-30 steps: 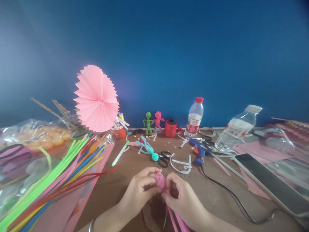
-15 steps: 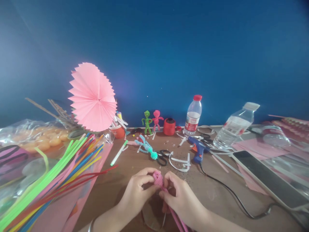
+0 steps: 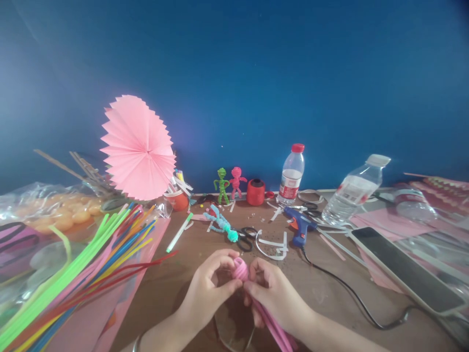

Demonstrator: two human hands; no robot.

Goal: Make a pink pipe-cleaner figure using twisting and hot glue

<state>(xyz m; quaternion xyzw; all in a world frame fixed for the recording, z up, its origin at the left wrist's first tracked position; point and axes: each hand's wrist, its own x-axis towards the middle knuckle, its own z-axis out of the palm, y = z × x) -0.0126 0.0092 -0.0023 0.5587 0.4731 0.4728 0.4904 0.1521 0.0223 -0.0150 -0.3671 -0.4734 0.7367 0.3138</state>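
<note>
Pink coil (image 3: 240, 269): wound, rounded, long strands (image 3: 271, 325) trailing; held above near side of worktop. Left hand (image 3: 209, 280): grip pinching coil. Right hand (image 3: 274, 289): grip on strands at coil's base. Worktop (image 3: 318, 293) brown, cluttered; blue wall (image 3: 234, 73) behind.

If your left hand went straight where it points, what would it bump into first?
Probably the right hand, just past the round coil of pink strands the left hand holds; depth is unclear.
</note>
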